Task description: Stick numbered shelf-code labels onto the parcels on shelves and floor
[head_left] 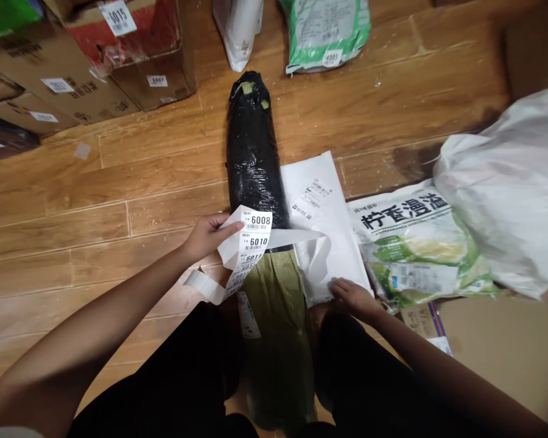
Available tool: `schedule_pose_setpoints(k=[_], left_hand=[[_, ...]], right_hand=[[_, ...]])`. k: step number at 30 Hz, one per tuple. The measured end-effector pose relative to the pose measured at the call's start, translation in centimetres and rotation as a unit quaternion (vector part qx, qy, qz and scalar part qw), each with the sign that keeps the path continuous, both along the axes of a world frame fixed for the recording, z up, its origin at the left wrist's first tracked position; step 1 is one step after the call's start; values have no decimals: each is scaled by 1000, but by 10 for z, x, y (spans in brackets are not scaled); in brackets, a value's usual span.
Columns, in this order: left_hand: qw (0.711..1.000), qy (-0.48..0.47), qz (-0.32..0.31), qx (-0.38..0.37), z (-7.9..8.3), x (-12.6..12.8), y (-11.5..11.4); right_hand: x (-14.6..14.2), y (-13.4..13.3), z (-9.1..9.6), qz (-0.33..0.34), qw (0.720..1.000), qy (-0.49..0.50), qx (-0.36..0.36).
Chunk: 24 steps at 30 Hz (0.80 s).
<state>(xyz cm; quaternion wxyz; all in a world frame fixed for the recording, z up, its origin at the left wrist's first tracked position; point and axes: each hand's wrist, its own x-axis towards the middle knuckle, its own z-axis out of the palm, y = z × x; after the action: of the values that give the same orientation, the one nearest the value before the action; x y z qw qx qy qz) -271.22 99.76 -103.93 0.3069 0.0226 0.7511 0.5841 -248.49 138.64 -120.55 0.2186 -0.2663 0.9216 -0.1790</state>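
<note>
My left hand (209, 236) pinches a long strip of white number labels (254, 242), printed 6008, 6010 and onward, which curls and hangs down below it. Under the strip lies a long package (256, 152), wrapped in shiny black film at its far end and olive-green near my legs. Beside it on the right rests a white mailer package (331, 243) with a printed shipping label (315, 198). The fingers of my right hand (354, 298) are at the mailer's near edge; whether they grip it or only lie on it is hard to see.
Labelled cardboard boxes (100, 97) are stacked at the upper left. A green-and-white bag (327, 30) and a white bag (240, 30) lie ahead on the wooden floor (173, 170). To my right are a lemon-print bag (424, 243), a large white bag (506, 188) and cardboard (506, 347).
</note>
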Motion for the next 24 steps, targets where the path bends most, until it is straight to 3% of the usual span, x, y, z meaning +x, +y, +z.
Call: schedule_pose_setpoints(k=[7, 11, 14, 17, 19, 21, 24], left_hand=[[1000, -9, -3, 3, -1, -2, 0], [1000, -1, -4, 13, -1, -2, -1], [1000, -1, -17, 5, 0, 1, 1], [999, -3, -52, 3, 4, 9, 12], [996, 4, -87, 22, 9, 17, 22], [992, 15, -120, 38, 14, 24, 33], [992, 13, -120, 40, 20, 30, 44]], right_hand=[[-5, 6, 7, -38, 994, -73, -74], [-25, -2, 23, -63, 985, -148, -65], [-59, -28, 62, -107, 972, -192, -82], [-100, -72, 117, -248, 930, -121, -242], [-124, -102, 147, -257, 894, -115, -348], [-140, -124, 165, -294, 869, -108, -382], [-151, -140, 170, -335, 838, -131, -410]])
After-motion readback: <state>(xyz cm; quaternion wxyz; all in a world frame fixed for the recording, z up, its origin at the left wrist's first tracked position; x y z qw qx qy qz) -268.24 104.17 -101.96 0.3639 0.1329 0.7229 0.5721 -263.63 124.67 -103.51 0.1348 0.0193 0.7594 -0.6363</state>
